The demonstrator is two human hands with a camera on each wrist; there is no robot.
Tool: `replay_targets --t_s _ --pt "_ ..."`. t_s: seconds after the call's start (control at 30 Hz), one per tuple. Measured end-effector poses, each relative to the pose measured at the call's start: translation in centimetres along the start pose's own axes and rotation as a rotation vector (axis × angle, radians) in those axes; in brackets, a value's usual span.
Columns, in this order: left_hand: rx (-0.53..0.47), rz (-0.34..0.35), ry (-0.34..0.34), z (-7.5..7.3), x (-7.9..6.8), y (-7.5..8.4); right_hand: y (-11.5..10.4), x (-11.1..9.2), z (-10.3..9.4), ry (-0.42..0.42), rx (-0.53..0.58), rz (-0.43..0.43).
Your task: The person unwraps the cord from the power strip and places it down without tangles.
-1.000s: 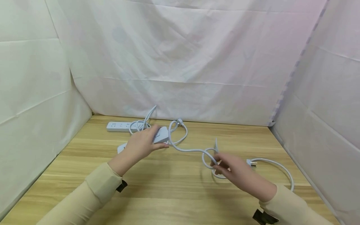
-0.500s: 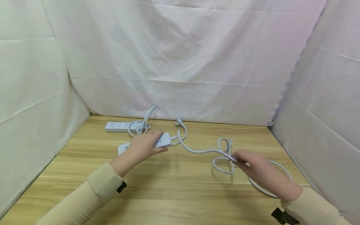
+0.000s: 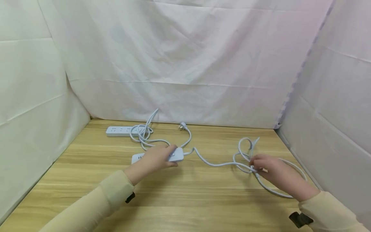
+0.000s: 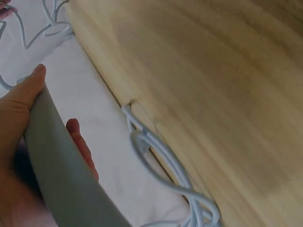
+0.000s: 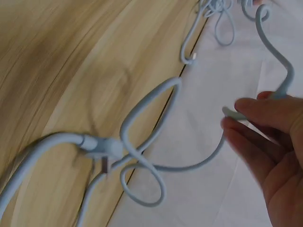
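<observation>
My left hand (image 3: 155, 158) grips a white power strip (image 3: 176, 155) around its middle, so much of the strip is covered. In the left wrist view, the underside (image 4: 61, 161) of the strip lies between thumb and fingers. From the strip's right end, a pale cord (image 3: 217, 165) runs to my right hand (image 3: 272, 169). In the right wrist view, thumb and fingertips pinch that cord. Loose loops (image 5: 125, 132) of cord hang beside the fingers, near a plug (image 5: 106, 149) with metal prongs.
A second white power strip (image 3: 118, 130) lies at the back left, its tangled cord (image 3: 142, 130) over its right end. Another plug (image 3: 182, 125) rests by the rear curtain (image 3: 185, 96). Fabric walls bound the wooden table (image 3: 185, 199) at the back and sides.
My right hand has moved right, drawing the cord out between the hands and shifting its loops. The left hand has come slightly right and nearer with the strip.
</observation>
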State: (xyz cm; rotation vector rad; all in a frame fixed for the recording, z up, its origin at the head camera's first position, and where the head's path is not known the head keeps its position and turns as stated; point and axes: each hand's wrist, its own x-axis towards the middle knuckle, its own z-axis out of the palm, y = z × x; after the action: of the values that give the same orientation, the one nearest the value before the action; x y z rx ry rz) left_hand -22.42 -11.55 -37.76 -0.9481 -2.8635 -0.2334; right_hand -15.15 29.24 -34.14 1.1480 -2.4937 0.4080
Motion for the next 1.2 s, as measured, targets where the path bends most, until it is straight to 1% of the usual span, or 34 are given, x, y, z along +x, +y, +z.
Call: replay_targets --t_s 0.1,0.2,0.3,0.37,0.43,0.53,0.6,0.77,0.87,0.97,1.03,1.1,1.2 --pt "-0.037 0.047 -0.018 1.3 0.0 0.1 0.8 -0.8 0.6 -0.014 -0.010 -0.049" --pt "-0.040 0.100 -0.030 2.4 -0.2 0.1 1.5 -1.5 1.6 -0.002 -0.021 -0.085" --pt "-0.029 0.152 -0.027 3.1 -0.5 0.0 2.0 -2.2 2.6 0.006 -0.027 -0.078" --pt "-0.026 0.169 -0.039 3.4 -0.7 0.0 2.4 -2.5 3.3 -0.006 -0.033 -0.041" --pt "-0.042 0.169 -0.059 3.6 -0.8 0.0 2.6 -2.8 3.7 -0.034 -0.043 0.017" --pt "-0.080 0.141 -0.101 3.8 -0.9 -0.1 2.8 -3.0 4.1 -0.078 -0.060 0.113" --pt "-0.106 0.126 -0.113 3.9 -0.8 -0.3 2.7 -3.0 4.4 -0.088 -0.061 0.164" --pt "-0.123 0.124 -0.103 4.4 -0.9 -0.9 2.0 -2.5 5.0 -0.073 -0.048 0.242" --pt "-0.130 0.127 -0.082 4.5 -0.9 -1.4 1.3 -2.1 5.2 -0.104 -0.019 0.294" --pt "-0.140 0.107 -0.068 4.5 -0.9 -1.7 0.7 -1.9 5.2 -0.145 -0.015 0.360" --pt "-0.125 0.086 -0.068 4.4 -1.0 -2.0 0.6 -2.0 5.0 -0.167 -0.022 0.410" --pt "-0.111 0.062 -0.081 4.3 -1.1 -2.2 0.7 -2.2 4.8 -0.168 -0.026 0.458" --pt "-0.097 0.017 -0.120 4.1 -1.6 -2.6 1.5 -2.6 4.5 -0.161 -0.015 0.521"
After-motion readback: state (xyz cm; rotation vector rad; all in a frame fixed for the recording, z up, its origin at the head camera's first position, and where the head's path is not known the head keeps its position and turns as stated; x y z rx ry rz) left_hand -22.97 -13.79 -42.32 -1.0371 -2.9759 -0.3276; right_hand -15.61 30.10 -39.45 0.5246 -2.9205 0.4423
